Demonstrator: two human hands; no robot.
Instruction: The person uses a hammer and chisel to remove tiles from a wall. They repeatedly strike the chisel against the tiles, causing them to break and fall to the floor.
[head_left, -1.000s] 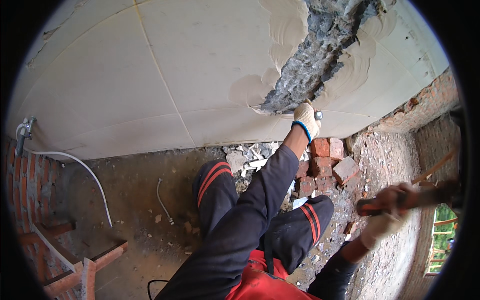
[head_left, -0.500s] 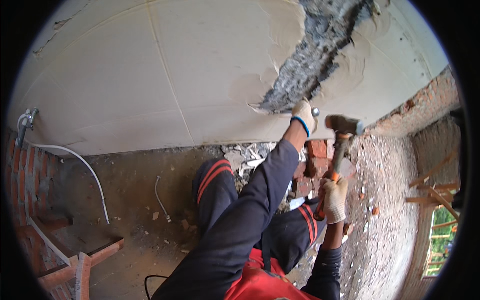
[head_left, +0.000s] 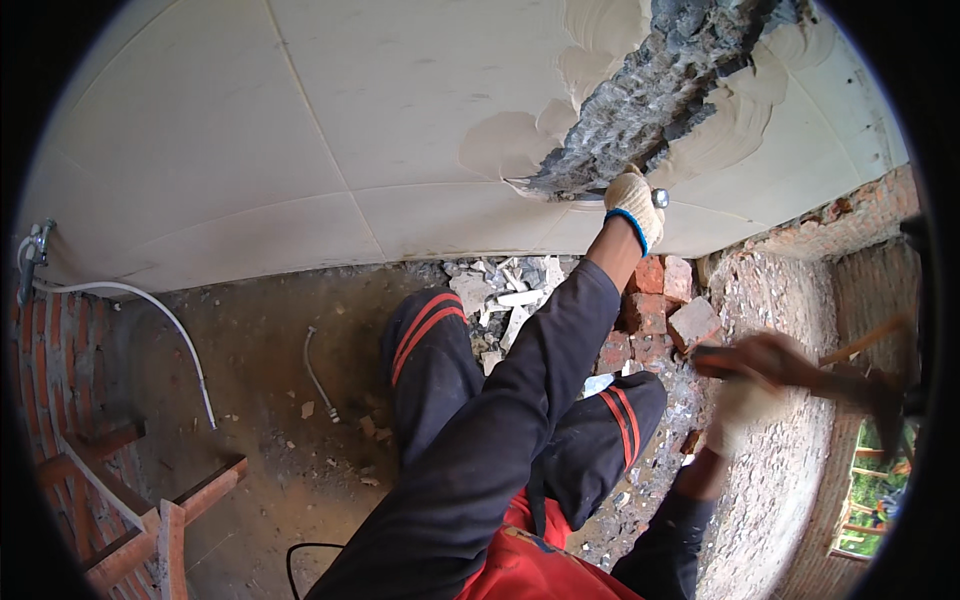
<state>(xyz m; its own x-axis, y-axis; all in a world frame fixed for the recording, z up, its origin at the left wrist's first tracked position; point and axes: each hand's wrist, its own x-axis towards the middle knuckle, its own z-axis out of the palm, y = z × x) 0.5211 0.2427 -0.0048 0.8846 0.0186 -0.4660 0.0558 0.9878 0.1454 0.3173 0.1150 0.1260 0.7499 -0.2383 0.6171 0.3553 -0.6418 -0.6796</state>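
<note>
My left hand (head_left: 633, 205), in a pale knit glove with a blue cuff, is closed round a metal chisel (head_left: 660, 198). Its round butt end sticks out to the right of the fist, and a thin length shows on the other side. The fist sits at the lower end of a rough grey channel (head_left: 660, 95) broken into the tiled wall (head_left: 230, 130). Off to the right, my right hand (head_left: 748, 405), gloved too, grips the handle of a hammer (head_left: 800, 372). Motion smears both that hand and the hammer, whose head lies at the far right, apart from the chisel.
Broken bricks (head_left: 645, 312) and pale tile rubble (head_left: 515, 295) lie at the wall's foot, beyond my knees. A rough wall (head_left: 775, 310) rises on the right. At left are a tap (head_left: 38, 245) with a white hose (head_left: 160, 310) and a rusty metal frame (head_left: 165, 545).
The hammer has swung from upright near the chisel out to the right, with my right hand turning along. My left hand stays at the channel's lower end; the view has shifted slightly.
</note>
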